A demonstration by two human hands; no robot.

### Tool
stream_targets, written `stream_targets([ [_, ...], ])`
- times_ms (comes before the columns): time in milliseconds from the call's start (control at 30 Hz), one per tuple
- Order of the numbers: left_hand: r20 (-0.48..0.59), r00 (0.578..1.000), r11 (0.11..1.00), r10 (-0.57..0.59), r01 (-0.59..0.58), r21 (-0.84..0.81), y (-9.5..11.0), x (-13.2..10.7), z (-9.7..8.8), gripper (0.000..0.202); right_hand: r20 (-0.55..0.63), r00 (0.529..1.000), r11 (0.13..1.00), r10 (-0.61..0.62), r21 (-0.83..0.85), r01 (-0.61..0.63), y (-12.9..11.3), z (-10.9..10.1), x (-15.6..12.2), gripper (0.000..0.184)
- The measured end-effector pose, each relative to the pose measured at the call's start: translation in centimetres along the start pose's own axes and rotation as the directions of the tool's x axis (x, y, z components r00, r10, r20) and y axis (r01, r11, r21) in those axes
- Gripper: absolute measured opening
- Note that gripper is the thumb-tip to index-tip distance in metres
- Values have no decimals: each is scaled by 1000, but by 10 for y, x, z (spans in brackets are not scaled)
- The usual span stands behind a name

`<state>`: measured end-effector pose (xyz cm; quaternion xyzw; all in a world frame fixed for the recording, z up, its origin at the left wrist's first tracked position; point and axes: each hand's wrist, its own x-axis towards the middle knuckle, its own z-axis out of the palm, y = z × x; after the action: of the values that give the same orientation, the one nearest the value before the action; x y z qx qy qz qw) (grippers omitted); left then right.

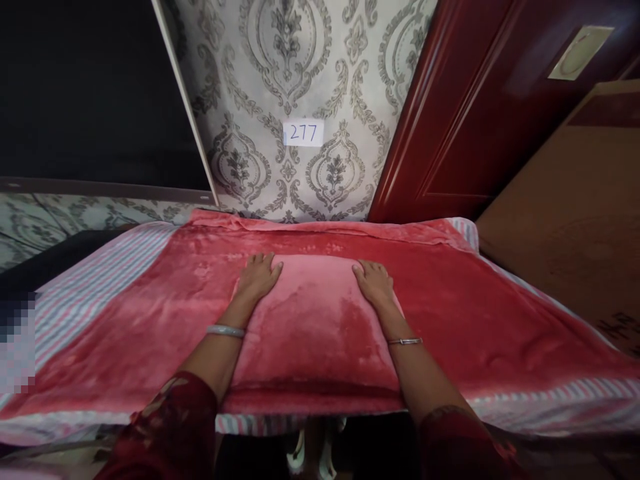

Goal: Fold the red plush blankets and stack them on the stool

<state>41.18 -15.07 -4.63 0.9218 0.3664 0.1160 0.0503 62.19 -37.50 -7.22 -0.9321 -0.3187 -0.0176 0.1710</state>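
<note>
A folded pink-red plush blanket (310, 320) lies as a thick, roughly rectangular pad in front of me. My left hand (259, 275) rests flat on its far left corner, fingers stretched forward. On the far right corner lies my right hand (374, 280), also flat with the thumb turned inward. Neither hand grasps anything. Beneath the pad spreads a larger red plush cover (460, 307), with a fold running along its far edge. Whether the pad is a separate piece or part of that cover, I cannot tell.
Striped cloth (117, 267) shows under the red cover at the left and along the near edge. Behind stands a patterned wall with a paper label (303, 133). A dark screen (90, 93) is at left; a red door (465, 100) and a cardboard box (575, 220) are at right.
</note>
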Motion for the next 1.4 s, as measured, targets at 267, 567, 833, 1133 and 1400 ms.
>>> stream_targets([
  [267, 16, 999, 999, -34, 34, -5, 8, -6, -8, 59, 3, 1000, 1000, 7, 2, -7, -8, -10, -7, 56],
  [567, -45, 935, 935, 352, -354, -27, 54, -101, -56, 50, 77, 911, 912, -405, -29, 408, -40, -36, -30, 54],
  [833, -128, 816, 820, 564, -571, -28, 67, -214, 32, 74, 300, 521, 555, -800, 39, 831, -69, -13, -49, 57],
  [1133, -164, 809, 813, 564, -579, -58, 62, -217, 39, 78, 295, 778, 808, -555, -31, 589, -70, 2, 23, 58],
  [1400, -171, 818, 822, 549, -566, -66, 66, -220, 37, 79, 195, 776, 782, -600, -62, 621, -61, 20, 21, 59],
])
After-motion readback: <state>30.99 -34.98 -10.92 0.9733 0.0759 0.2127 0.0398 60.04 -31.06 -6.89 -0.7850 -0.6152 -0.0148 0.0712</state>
